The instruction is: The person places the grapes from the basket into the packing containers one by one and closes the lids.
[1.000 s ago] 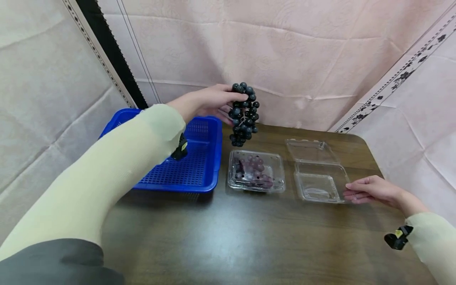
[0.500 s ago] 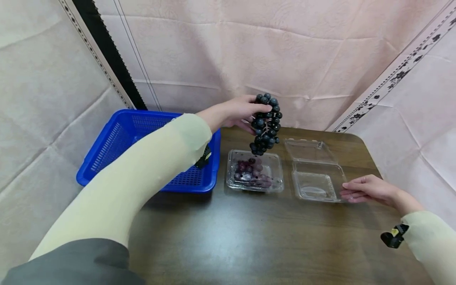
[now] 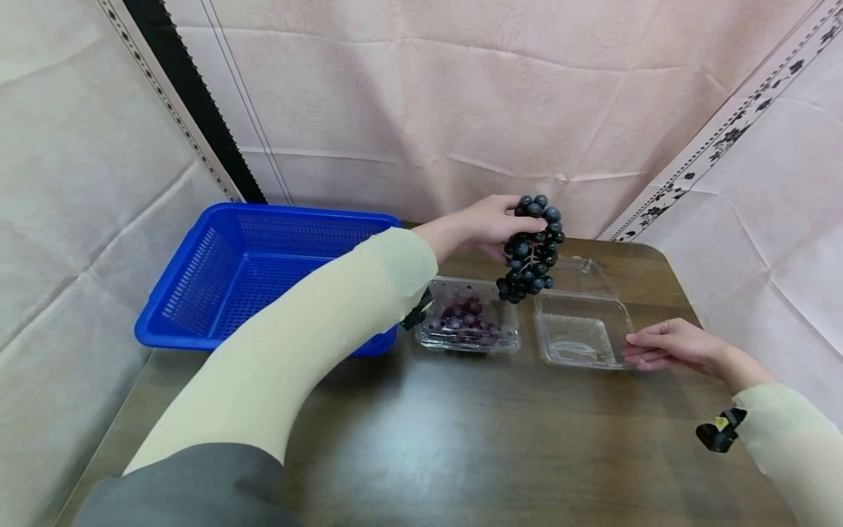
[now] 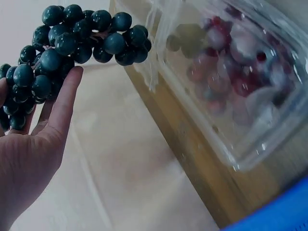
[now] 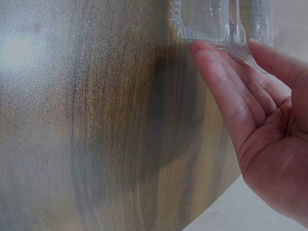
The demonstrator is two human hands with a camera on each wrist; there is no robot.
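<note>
Working remotely, I grip glossy, round, dark grapes [image 3: 532, 252] in my left hand [image 3: 490, 221] above the tabletop [image 3: 454, 439], toward its far edge, their long axis steep, lower end leaning left, farther right than a second ago. My right hand [image 3: 681, 344] pinches the ribbed, clear plastic box [image 3: 576, 335].

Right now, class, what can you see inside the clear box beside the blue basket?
Reddish-purple grapes show through the clear box. The left wrist view adds a greenish patch, too blurred to name. Glare hides parts of the grapes, and whatever lies beneath them is covered.
</note>
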